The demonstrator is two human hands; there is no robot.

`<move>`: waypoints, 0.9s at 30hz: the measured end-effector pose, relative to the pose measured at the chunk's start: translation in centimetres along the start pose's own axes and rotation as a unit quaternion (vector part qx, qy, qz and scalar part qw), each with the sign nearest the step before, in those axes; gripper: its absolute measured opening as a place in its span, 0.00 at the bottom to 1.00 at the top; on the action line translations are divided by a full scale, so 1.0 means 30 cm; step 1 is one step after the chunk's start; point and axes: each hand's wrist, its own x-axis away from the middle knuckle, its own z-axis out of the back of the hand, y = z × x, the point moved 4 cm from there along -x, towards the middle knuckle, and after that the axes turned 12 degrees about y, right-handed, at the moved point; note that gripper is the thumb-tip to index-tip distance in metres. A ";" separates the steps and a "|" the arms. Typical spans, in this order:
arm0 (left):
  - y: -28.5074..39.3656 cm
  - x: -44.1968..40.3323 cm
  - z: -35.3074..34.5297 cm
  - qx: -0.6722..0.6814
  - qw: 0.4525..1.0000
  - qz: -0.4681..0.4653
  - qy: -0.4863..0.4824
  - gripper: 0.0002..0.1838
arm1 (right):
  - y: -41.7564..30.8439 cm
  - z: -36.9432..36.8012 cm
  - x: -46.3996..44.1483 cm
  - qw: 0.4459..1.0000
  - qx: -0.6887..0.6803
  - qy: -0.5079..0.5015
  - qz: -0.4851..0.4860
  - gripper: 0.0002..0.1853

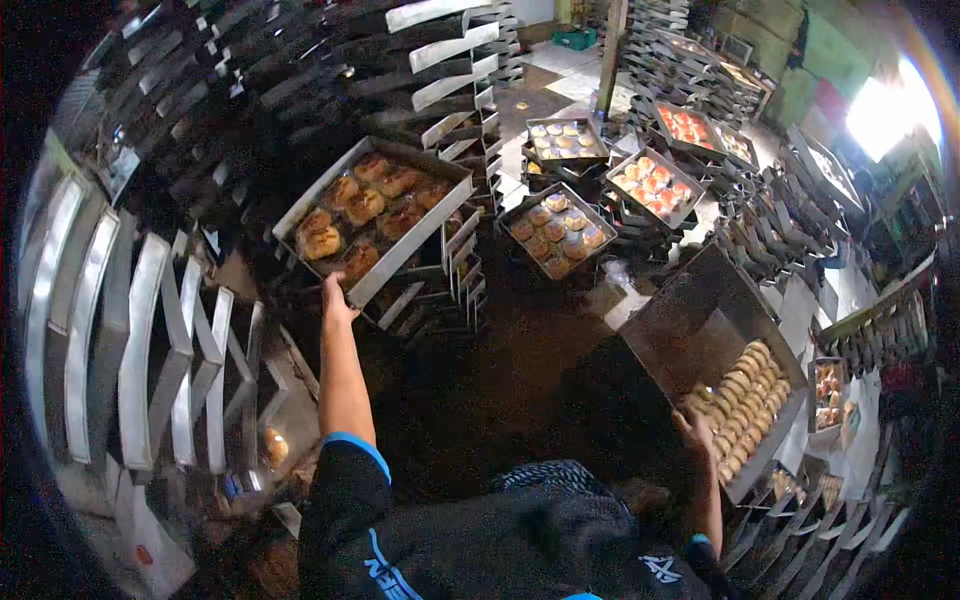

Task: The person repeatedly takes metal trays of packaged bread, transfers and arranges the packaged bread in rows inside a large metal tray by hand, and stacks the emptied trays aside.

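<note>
My left hand (339,300) is closed on the near edge of a metal baking tray (412,240), thumb at its rim. Browned, puffy buns (363,205) in rows fill that tray, which tilts slightly and sits in front of stacked trays. On the other side, my right hand (694,430) is closed at the near left edge of a larger, deep baking tray (690,335). Small round golden pastries (748,400) stand in tight rows along the right part of this tray; its far left part shows bare dark metal. My right fingertips are partly hidden and close to the pastries.
Tall stacks of metal trays (140,350) line the left. Ahead lie trays of glazed buns (557,230), red-topped buns (655,187) and pale buns (565,140). A post (612,60) rises behind them. Another small tray of pastries (828,393) is at right. A bright light (890,115) shines there.
</note>
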 end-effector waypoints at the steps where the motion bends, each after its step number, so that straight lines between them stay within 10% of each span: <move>1: -0.001 -0.030 -0.007 0.022 0.998 -0.011 -0.057 0.25 | -0.049 -0.025 -0.072 1.000 -0.003 0.015 0.026 0.17; 3: 0.010 0.070 0.028 0.030 0.988 -0.085 -0.125 0.11 | -0.270 -0.027 -0.133 0.990 -0.080 0.068 0.097 0.17; 7: -0.090 0.292 0.217 0.110 0.968 -0.147 -0.171 0.16 | -0.658 -0.067 -0.194 0.954 -0.282 0.025 0.100 0.21; 13: -0.256 0.305 0.310 0.030 0.926 -0.074 -0.369 0.06 | -0.836 0.148 -0.176 0.675 -0.727 -0.073 -0.102 0.25; 20: -0.550 1.228 -0.223 -0.124 0.742 -0.119 -0.648 0.09 | -0.059 0.506 0.326 0.600 -0.714 0.326 -0.153 0.18; 27: -1.421 1.900 -0.175 -0.375 0.547 -0.219 -0.715 0.12 | 0.826 0.029 1.099 0.625 -0.466 0.552 -0.296 0.15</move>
